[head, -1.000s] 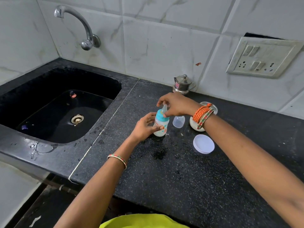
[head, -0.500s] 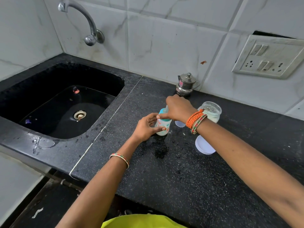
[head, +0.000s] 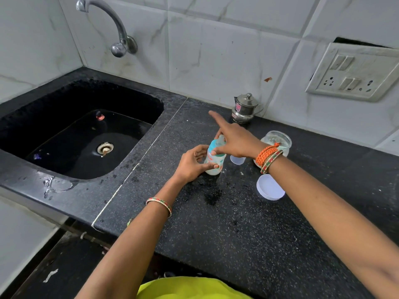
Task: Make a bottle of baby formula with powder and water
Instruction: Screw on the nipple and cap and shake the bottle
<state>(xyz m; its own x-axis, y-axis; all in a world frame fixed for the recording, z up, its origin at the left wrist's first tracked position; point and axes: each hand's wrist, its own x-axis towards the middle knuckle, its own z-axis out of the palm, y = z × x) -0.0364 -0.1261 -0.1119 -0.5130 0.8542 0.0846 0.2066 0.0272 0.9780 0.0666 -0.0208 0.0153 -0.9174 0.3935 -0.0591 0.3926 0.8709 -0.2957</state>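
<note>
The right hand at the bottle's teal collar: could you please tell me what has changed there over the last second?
The right hand has turned on the teal collar; its index finger now sticks straight out while thumb and other fingers hold the collar. The left hand still grips the baby bottle upright on the counter. Jar, lid and cap haven't moved.

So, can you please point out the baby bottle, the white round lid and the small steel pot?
baby bottle (head: 214, 164): head view, on its clear lower body.
white round lid (head: 269, 187): head view, on the middle of its flat face.
small steel pot (head: 245, 110): head view, on its shiny side wall.
</note>
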